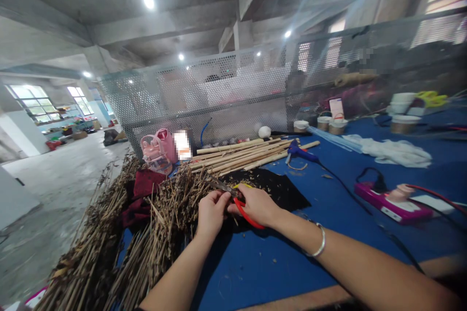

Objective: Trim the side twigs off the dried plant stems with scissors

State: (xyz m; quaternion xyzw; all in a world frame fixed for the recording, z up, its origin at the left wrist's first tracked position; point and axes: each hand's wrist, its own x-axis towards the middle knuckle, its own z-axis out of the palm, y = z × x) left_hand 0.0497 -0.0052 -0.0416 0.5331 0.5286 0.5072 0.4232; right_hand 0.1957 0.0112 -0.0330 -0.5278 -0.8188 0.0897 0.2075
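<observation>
In the head view my right hand (255, 204) is closed round a pair of scissors (249, 215) with red and yellow handles, its metal blades pointing up and left. My left hand (210, 213) is beside it, thumb and fingers pinched together close under the blades. What that pinch holds is too small to make out. Just beyond and to the left of my left hand lies a heap of dried plant stalks (164, 209) with dark, brittle heads. A black cloth (288, 192) strewn with plant bits lies behind both hands.
Pale sticks (237, 155) and a blue glue gun (302, 152) lie behind the cloth. A purple power strip (394, 206) with cables sits on the right of the blue table (262, 272). A pink bag (158, 150) stands by the perforated metal screen (204, 92). Paper cups (403, 124) stand back right.
</observation>
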